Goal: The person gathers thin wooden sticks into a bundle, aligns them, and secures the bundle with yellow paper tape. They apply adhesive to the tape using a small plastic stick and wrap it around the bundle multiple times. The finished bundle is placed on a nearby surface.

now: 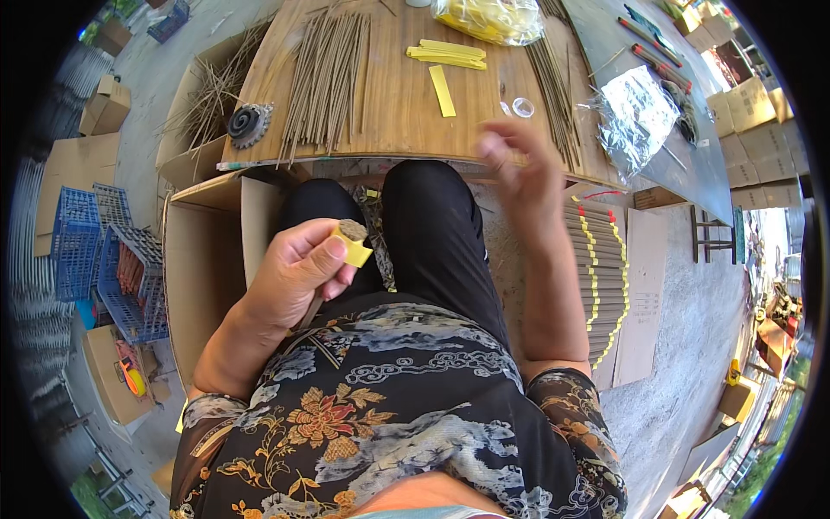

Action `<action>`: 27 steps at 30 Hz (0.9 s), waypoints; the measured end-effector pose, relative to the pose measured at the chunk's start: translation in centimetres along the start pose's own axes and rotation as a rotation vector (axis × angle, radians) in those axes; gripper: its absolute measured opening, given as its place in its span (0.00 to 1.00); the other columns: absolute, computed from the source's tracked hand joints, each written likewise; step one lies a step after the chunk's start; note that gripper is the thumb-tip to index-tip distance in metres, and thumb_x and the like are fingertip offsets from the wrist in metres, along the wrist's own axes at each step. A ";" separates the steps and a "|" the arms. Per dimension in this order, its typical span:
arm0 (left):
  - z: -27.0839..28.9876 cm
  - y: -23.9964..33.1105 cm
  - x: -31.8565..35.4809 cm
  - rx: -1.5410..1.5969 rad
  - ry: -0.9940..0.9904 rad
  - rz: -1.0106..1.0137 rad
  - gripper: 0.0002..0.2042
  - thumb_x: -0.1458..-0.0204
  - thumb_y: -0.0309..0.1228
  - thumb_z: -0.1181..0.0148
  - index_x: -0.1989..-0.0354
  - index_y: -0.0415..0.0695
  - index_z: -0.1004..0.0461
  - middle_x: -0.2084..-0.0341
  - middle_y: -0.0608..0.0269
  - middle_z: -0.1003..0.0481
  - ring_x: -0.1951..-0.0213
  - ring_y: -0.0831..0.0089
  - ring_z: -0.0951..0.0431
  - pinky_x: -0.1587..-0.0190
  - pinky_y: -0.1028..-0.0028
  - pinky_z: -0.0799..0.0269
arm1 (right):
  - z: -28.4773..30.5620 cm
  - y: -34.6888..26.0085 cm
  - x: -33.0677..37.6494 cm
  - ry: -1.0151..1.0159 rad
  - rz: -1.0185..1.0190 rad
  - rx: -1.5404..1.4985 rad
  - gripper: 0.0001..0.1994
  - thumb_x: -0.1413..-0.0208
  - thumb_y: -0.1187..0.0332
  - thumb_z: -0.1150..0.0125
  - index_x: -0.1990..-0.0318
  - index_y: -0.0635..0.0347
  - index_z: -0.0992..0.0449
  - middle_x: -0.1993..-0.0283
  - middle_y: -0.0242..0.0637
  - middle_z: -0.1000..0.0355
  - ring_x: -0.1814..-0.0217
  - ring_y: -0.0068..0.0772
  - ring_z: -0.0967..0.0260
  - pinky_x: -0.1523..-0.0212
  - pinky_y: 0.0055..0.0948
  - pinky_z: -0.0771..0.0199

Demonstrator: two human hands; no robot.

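Close to my lap, my left hand (311,264) is closed round a bundle of brown incense sticks (352,228). A yellow paper band (356,252) lies round the bundle's upper end, one corner sticking out under my thumb. Most of the bundle's length is hidden behind my hand and wrist. My right hand (523,169) is raised at the front edge of the wooden table, its fingers bent and smeared by motion, so what they hold, if anything, cannot be seen. Just beyond it lies a roll of clear tape (523,107). A single yellow paper strip (442,92) rests farther left.
Loose sticks (326,82) spread over the table (393,130), beside a toothed black wheel (249,125). A stack of yellow strips (447,54) and a plastic bag (488,19) lie farther back. Crumpled foil (638,117) is at right. Banded bundles (596,268) fill a low carton.
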State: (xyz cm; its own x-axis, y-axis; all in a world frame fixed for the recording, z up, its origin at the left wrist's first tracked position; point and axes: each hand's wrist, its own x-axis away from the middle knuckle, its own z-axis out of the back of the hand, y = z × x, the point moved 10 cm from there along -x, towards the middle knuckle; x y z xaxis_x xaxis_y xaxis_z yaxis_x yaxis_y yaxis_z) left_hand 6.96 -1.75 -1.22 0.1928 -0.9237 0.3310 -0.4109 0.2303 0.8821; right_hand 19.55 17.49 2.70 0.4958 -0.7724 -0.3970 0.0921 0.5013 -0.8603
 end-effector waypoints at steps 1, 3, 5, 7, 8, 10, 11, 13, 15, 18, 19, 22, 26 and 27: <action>0.3 0.2 -0.2 -0.020 0.017 -0.019 0.17 0.49 0.42 0.46 0.65 0.38 0.32 0.81 0.65 0.33 0.82 0.84 0.38 0.81 0.87 0.43 | 2.3 2.6 -1.0 0.079 -0.058 0.260 0.16 0.55 0.57 0.38 0.65 0.61 0.26 0.64 0.42 0.30 0.60 0.42 0.33 0.60 0.34 0.34; 0.4 0.6 -0.6 -0.057 0.033 -0.051 0.17 0.49 0.42 0.46 0.65 0.38 0.33 0.81 0.65 0.33 0.82 0.84 0.38 0.81 0.87 0.43 | 5.3 7.6 -1.8 0.125 -0.179 0.657 0.21 0.54 0.50 0.42 0.66 0.62 0.25 0.65 0.44 0.29 0.61 0.42 0.32 0.61 0.34 0.34; 0.4 1.2 -1.3 -0.084 0.037 -0.085 0.16 0.48 0.41 0.47 0.64 0.38 0.33 0.80 0.65 0.33 0.82 0.84 0.38 0.81 0.87 0.43 | 5.9 12.1 -1.7 0.046 -0.293 0.929 0.26 0.54 0.44 0.45 0.68 0.63 0.24 0.68 0.46 0.28 0.64 0.39 0.31 0.64 0.31 0.34; 0.1 1.5 -1.4 -0.103 0.045 -0.100 0.16 0.48 0.41 0.47 0.64 0.38 0.33 0.80 0.64 0.32 0.82 0.84 0.37 0.81 0.88 0.43 | 5.6 14.9 -1.4 -0.006 -0.420 0.869 0.25 0.55 0.44 0.45 0.71 0.62 0.24 0.73 0.44 0.28 0.67 0.41 0.30 0.66 0.32 0.33; 0.0 1.6 -1.5 -0.112 0.049 -0.107 0.16 0.48 0.41 0.47 0.63 0.38 0.33 0.80 0.64 0.32 0.82 0.84 0.37 0.81 0.88 0.43 | 5.5 16.1 -1.0 -0.032 -0.482 0.838 0.25 0.56 0.43 0.44 0.73 0.61 0.23 0.75 0.44 0.28 0.69 0.42 0.30 0.67 0.33 0.33; 0.1 1.6 -1.5 -0.110 0.058 -0.112 0.16 0.48 0.41 0.48 0.63 0.37 0.33 0.79 0.63 0.31 0.82 0.84 0.37 0.81 0.87 0.43 | 5.3 16.3 -1.0 0.016 -0.462 0.663 0.19 0.56 0.50 0.42 0.74 0.59 0.23 0.79 0.42 0.29 0.74 0.39 0.30 0.70 0.33 0.34; 0.3 1.6 -1.5 -0.109 0.067 -0.114 0.16 0.48 0.40 0.48 0.63 0.37 0.33 0.78 0.62 0.31 0.82 0.84 0.37 0.82 0.87 0.43 | 5.2 16.1 -0.9 0.016 -0.488 0.586 0.18 0.56 0.51 0.42 0.73 0.59 0.23 0.77 0.43 0.29 0.72 0.40 0.30 0.68 0.34 0.34; 0.3 2.0 -1.6 -0.032 0.058 -0.119 0.16 0.47 0.40 0.49 0.63 0.37 0.33 0.77 0.61 0.30 0.83 0.83 0.37 0.82 0.86 0.42 | 5.2 14.6 -0.6 0.094 -0.417 0.329 0.15 0.54 0.58 0.41 0.71 0.63 0.23 0.79 0.39 0.29 0.74 0.32 0.31 0.70 0.29 0.34; 0.6 2.7 -1.8 0.053 0.038 -0.137 0.15 0.46 0.38 0.51 0.62 0.36 0.33 0.74 0.57 0.30 0.83 0.82 0.37 0.82 0.85 0.42 | 4.0 11.9 -0.2 0.081 -0.407 -0.134 0.12 0.51 0.65 0.42 0.69 0.69 0.25 0.78 0.29 0.31 0.77 0.16 0.38 0.76 0.17 0.39; 0.5 4.1 -2.1 0.120 -0.034 -0.179 0.15 0.45 0.39 0.52 0.62 0.37 0.33 0.71 0.55 0.31 0.83 0.82 0.37 0.83 0.85 0.42 | -0.3 3.5 2.2 -0.128 -0.383 -0.588 0.08 0.47 0.70 0.46 0.62 0.65 0.28 0.75 0.33 0.30 0.77 0.16 0.35 0.76 0.15 0.35; 0.7 4.6 -2.0 0.124 -0.035 -0.201 0.15 0.45 0.40 0.52 0.62 0.37 0.33 0.71 0.54 0.31 0.83 0.82 0.37 0.83 0.85 0.42 | -1.9 1.2 3.3 -0.220 -0.373 -0.624 0.08 0.46 0.71 0.47 0.60 0.65 0.29 0.75 0.34 0.29 0.77 0.17 0.34 0.76 0.14 0.34; 0.4 6.0 -1.4 0.185 -0.024 -0.236 0.14 0.45 0.39 0.52 0.67 0.38 0.31 0.75 0.58 0.29 0.83 0.82 0.37 0.82 0.85 0.42 | -6.6 -3.0 6.1 -0.465 -0.336 -0.790 0.07 0.43 0.71 0.52 0.58 0.61 0.35 0.68 0.34 0.29 0.77 0.15 0.36 0.78 0.14 0.35; 0.5 7.5 -0.1 0.199 -0.031 -0.310 0.15 0.45 0.40 0.53 0.67 0.38 0.31 0.75 0.58 0.30 0.83 0.82 0.37 0.83 0.85 0.42 | -9.6 -6.1 7.1 -0.604 -0.240 -0.838 0.08 0.42 0.71 0.55 0.57 0.62 0.36 0.71 0.30 0.33 0.81 0.12 0.45 0.82 0.13 0.43; 0.5 7.7 0.2 0.209 -0.035 -0.322 0.15 0.45 0.39 0.53 0.67 0.38 0.31 0.74 0.57 0.29 0.83 0.82 0.36 0.83 0.85 0.42 | -10.0 -6.5 7.3 -0.616 -0.239 -0.859 0.09 0.41 0.71 0.55 0.55 0.63 0.36 0.71 0.29 0.34 0.81 0.12 0.45 0.82 0.12 0.44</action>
State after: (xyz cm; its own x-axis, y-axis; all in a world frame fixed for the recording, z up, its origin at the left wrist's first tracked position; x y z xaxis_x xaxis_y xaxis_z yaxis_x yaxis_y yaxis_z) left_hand 3.33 -0.28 5.48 0.3127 -0.9493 0.0332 -0.5074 -0.1374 0.8507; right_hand 13.94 4.66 2.16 0.9159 -0.3651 -0.1669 -0.2732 -0.2621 -0.9256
